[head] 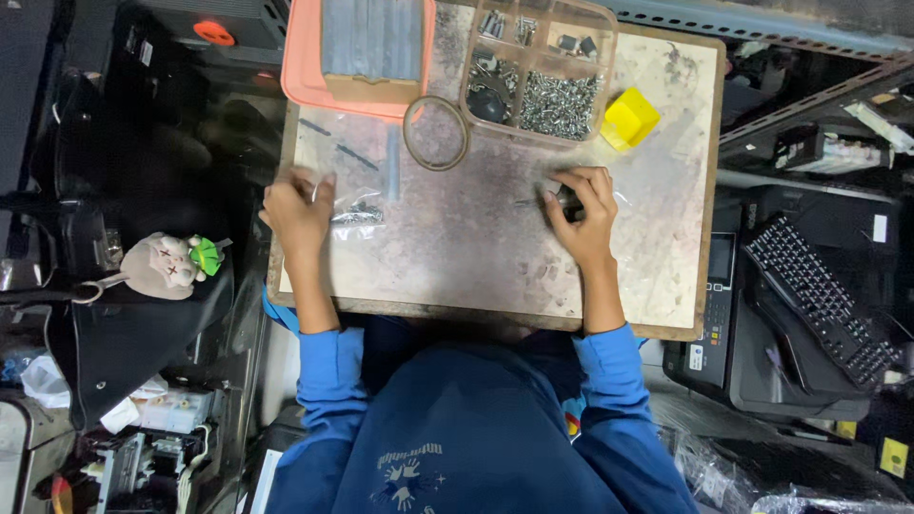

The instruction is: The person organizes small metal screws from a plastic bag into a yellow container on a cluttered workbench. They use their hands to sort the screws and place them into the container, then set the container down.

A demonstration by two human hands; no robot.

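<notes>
Two hands palm-down on board

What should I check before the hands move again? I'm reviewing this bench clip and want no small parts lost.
1. Left hand steady on the clear plastic bag: ok, fingers rest at its edge on the board.
2. Right hand gripping the small dark part: cannot tell, fingers cover most of it.
3. Bag sealed: cannot tell, too small to see.
4. Parts tray flat and within the board's far edge: ok, screws sit in their compartments.
5. Ring clear of both hands: ok, it lies between them, nearer the tray.
6. Yellow block out of the way: ok, beside the tray.
</notes>
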